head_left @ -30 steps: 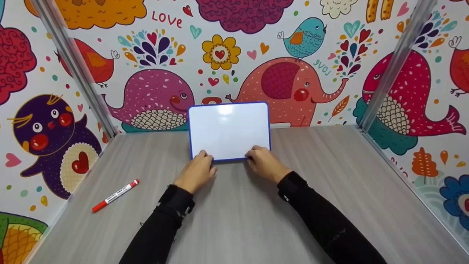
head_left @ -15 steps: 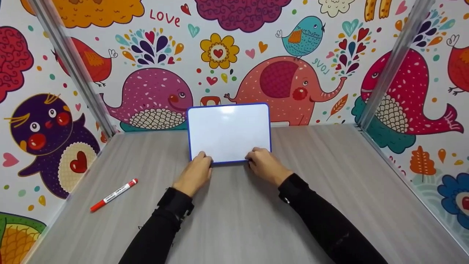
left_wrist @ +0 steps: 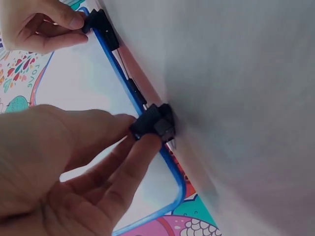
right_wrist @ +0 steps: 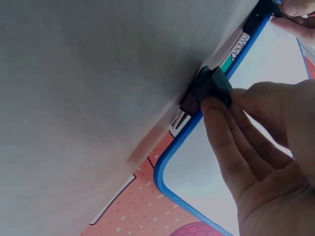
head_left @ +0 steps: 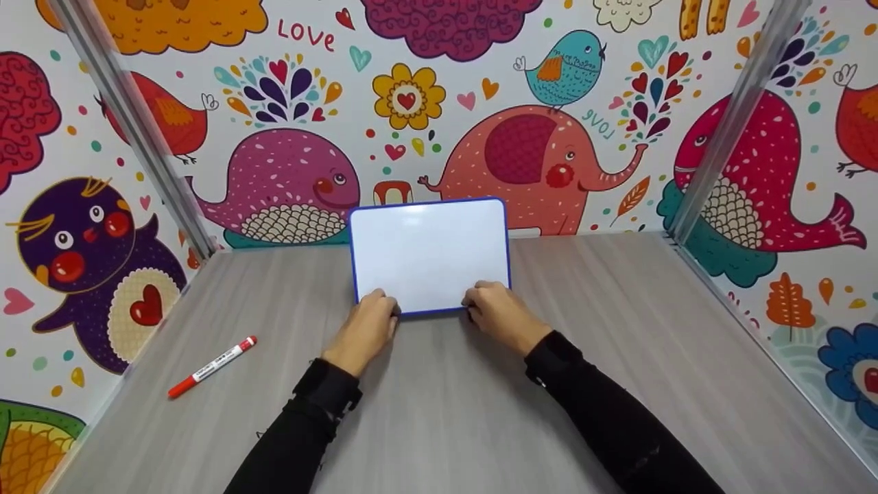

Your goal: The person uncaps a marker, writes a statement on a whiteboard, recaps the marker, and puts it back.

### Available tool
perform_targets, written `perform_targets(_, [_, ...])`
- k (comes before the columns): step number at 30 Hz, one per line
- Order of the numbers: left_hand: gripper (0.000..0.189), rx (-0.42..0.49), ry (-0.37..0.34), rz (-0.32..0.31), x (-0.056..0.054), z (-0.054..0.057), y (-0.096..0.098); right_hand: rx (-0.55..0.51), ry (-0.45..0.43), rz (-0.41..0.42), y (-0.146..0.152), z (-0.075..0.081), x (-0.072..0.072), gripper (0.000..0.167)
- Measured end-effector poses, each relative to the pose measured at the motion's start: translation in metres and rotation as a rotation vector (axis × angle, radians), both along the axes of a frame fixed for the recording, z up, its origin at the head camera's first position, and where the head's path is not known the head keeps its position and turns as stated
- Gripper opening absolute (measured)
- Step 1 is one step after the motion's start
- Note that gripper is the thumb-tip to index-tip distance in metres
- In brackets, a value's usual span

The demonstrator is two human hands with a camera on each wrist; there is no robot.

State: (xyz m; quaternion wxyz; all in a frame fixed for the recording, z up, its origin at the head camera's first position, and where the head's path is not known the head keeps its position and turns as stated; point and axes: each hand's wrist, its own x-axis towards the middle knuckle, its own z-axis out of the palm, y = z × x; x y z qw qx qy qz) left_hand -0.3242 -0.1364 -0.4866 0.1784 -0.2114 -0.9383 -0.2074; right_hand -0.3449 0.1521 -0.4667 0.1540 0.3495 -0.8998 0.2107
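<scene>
From my remote station, I read the left hand as gripping: thumb and fingertips pinch the left clip, a black piece on the blue edge of the board. The right hand mirrors it, pinching the right clip in the same manner. With 12 o'clock set towards the printed back wall, the left hand sits at the whiteboard's 7 o'clock and the right hand at its 5 o'clock. I judge that this paired grip spreads the support along the lower edge and limits twisting; in the head view, the board nonetheless stands slightly higher at its 3 o'clock side. Working from below also leaves most of the white face uncovered. The whiteboard is held just ahead of both hands, its face towards the person, with the wall behind it at 12 o'clock. I cannot tell whether its lower edge or the clips touch the table. Further out, at the board's 8 o'clock, a red-and-white marker lies flat on the table, aligned from 8 to 2 o'clock. I judge that position suitable: it is well apart from the board and outside the left forearm, while both hands are occupied.
</scene>
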Motion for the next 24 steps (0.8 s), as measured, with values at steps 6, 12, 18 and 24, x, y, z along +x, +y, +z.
perform_targets(6, [0.006,-0.013,-0.024,0.023,0.021,0.021,0.009,-0.007,-0.026,-0.014,0.002,0.0,0.007,0.012])
perform_targets(12, [0.01,-0.014,-0.028,0.027,0.024,0.021,0.01,-0.001,-0.076,-0.024,0.002,0.006,0.015,0.012])
perform_targets(18, [0.012,-0.015,-0.04,0.032,0.028,0.022,0.013,-0.003,-0.099,-0.031,0.005,0.006,0.021,0.013])
perform_targets(24, [0.013,-0.018,0.021,0.006,0.039,0.021,0.014,0.002,-0.093,-0.034,0.008,0.004,0.03,0.011])
